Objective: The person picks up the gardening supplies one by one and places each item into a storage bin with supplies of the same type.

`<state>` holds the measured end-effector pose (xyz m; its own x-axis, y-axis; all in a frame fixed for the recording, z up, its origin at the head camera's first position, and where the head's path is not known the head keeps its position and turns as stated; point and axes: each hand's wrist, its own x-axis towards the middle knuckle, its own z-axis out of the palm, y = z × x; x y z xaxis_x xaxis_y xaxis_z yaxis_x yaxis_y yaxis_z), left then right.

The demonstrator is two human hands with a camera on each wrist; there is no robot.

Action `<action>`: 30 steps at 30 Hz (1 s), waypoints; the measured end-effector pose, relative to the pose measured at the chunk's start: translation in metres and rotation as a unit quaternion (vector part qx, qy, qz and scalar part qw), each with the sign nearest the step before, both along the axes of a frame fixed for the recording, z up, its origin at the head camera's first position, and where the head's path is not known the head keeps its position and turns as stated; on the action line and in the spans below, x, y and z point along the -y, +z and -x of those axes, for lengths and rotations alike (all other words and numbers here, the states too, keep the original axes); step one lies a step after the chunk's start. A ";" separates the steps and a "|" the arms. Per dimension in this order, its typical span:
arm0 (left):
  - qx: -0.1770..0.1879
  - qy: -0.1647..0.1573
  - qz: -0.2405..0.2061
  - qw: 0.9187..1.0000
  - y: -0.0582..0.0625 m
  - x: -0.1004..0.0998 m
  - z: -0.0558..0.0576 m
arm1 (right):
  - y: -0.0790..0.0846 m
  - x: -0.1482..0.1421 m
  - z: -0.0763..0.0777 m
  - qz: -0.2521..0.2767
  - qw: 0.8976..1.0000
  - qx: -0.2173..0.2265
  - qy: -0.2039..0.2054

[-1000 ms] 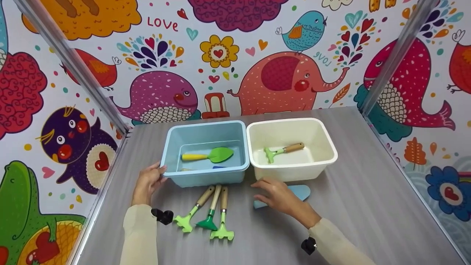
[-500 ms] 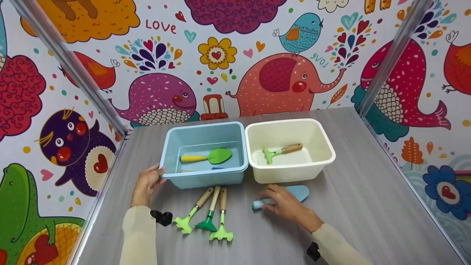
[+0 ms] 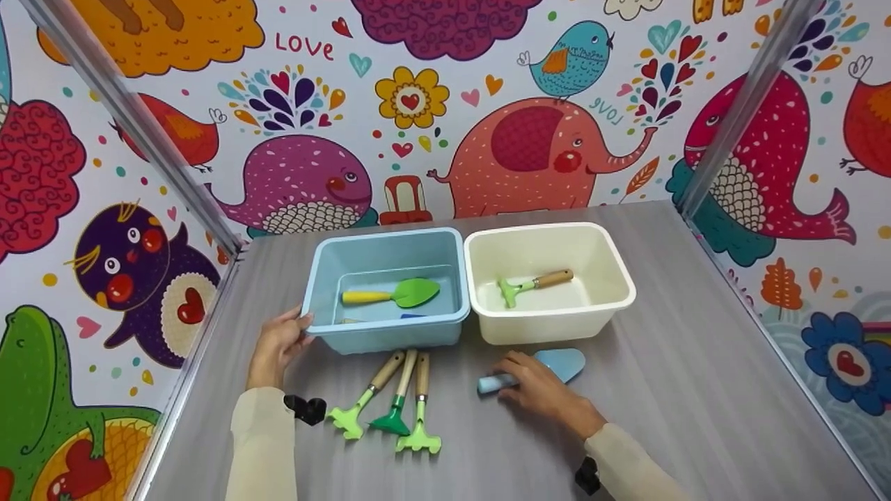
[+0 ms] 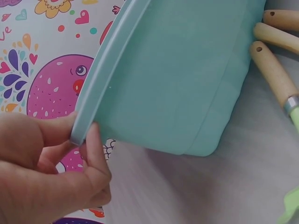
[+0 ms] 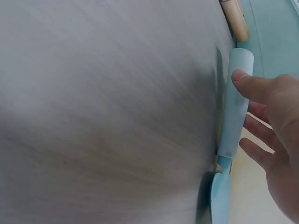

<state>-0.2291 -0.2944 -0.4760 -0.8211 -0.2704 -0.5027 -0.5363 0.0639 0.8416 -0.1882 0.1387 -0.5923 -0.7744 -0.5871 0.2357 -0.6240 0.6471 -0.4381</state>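
Note:
My left hand [image 3: 277,349] pinches the near left corner of the light blue bin's rim [image 3: 390,325]; the left wrist view shows thumb and fingers on either side of it. My right hand [image 3: 539,386] holds the handle of a light blue hand trowel [image 3: 562,362] in front of the cream bin [image 3: 550,327]. In the right wrist view the thumb lies along one side of the trowel handle [image 5: 235,109] and the fingers along the other. A green trowel with a yellow handle [image 3: 393,294] lies in the blue bin. A small green rake [image 3: 536,284] lies in the cream bin.
Before the blue bin lie two light green rakes [image 3: 351,417] [image 3: 420,438] with wooden handles, and a dark green tool [image 3: 393,417] between them. Bits of other things show at the blue bin's near inner wall, mostly hidden. Metal posts and patterned walls bound the grey table [image 3: 696,362].
My right hand has come down from above the blue trowel and taken its handle between thumb and fingers. The left hand has stayed at the blue bin's rim.

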 end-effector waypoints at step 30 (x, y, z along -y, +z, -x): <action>-0.003 -0.004 -0.028 1.000 0.000 0.004 0.000 | -0.007 0.005 -0.001 -0.036 0.999 -0.017 -0.009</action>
